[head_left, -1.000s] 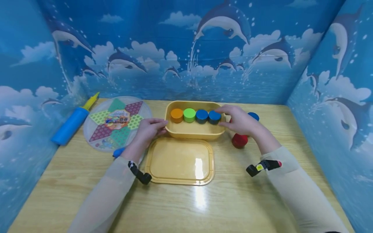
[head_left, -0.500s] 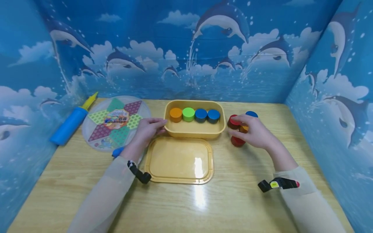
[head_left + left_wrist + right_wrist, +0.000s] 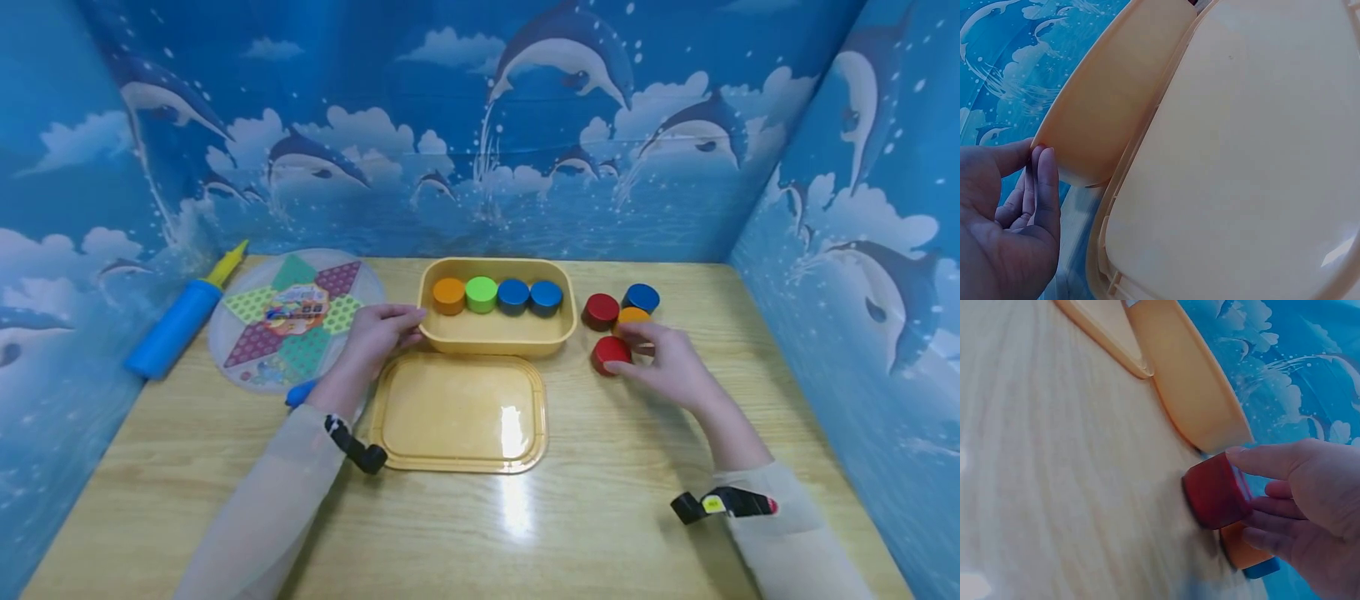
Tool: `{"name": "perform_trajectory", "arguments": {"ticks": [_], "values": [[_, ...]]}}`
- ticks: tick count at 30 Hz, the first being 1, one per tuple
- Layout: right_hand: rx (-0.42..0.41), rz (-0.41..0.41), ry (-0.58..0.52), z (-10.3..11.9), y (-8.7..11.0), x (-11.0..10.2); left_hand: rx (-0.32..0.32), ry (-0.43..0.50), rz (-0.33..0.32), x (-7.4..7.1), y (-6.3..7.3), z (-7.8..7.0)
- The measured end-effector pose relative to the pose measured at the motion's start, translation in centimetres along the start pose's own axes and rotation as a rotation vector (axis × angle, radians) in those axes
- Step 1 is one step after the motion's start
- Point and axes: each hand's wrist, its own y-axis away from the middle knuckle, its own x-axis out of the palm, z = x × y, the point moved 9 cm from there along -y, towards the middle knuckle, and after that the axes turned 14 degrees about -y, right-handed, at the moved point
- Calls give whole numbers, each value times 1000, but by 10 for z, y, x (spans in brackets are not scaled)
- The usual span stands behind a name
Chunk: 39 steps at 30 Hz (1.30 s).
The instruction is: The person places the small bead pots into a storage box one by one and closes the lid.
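My left hand [image 3: 381, 335] pinches the left rim of a yellow plastic box [image 3: 495, 340] between thumb and fingers; the left wrist view shows this grip at the rim too. Inside the box stand an orange round block [image 3: 449, 296], a green one [image 3: 482, 294] and two blue ones [image 3: 546, 297] in a row. Right of the box, my right hand [image 3: 670, 364] has thumb and fingertips on opposite sides of a red round block [image 3: 1213, 490]. Beside it stand another red block [image 3: 601, 312], an orange block [image 3: 633, 317] partly behind the fingers, and a blue block [image 3: 641, 298].
A yellow lid [image 3: 459, 412] lies flat in front of the box. To the left are a round game board [image 3: 296, 317] with star patterns, a blue pump [image 3: 176, 327] with a yellow tip, and a blue piece [image 3: 300, 393] partly under the left wrist. Dolphin-printed curtains enclose the table.
My right hand has left the blue block in the box, moved right and then come down to the nearer red block. My left hand has stayed on the box rim.
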Motion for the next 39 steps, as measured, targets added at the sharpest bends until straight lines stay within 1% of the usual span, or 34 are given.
{"name": "perform_trajectory", "arguments": {"ticks": [4, 9, 12, 18, 20, 25, 30, 33, 39], "values": [[52, 6, -2, -12, 0, 6, 8, 8, 6, 0, 0, 0], [96, 18, 5, -22, 0, 11, 10, 11, 11, 0, -2, 2], [107, 19, 5, -24, 0, 11, 12, 17, 15, 0, -1, 2], [85, 19, 19, -20, 2, 9, 6, 17, 23, 0, 0, 3], [74, 17, 10, -17, 2, 8, 4, 15, 24, 1, 0, 3], [32, 6, -65, -1, 3, 1, -2, 8, 22, 1, 1, 3], [3, 17, -124, 18, -2, -3, -9, 5, 23, 1, 2, 2], [-8, 37, -131, 30, -8, -2, -9, -3, 27, 0, 3, 2], [-74, 84, -108, 56, -25, 5, 3, 0, 30, 0, 1, 2]]}}
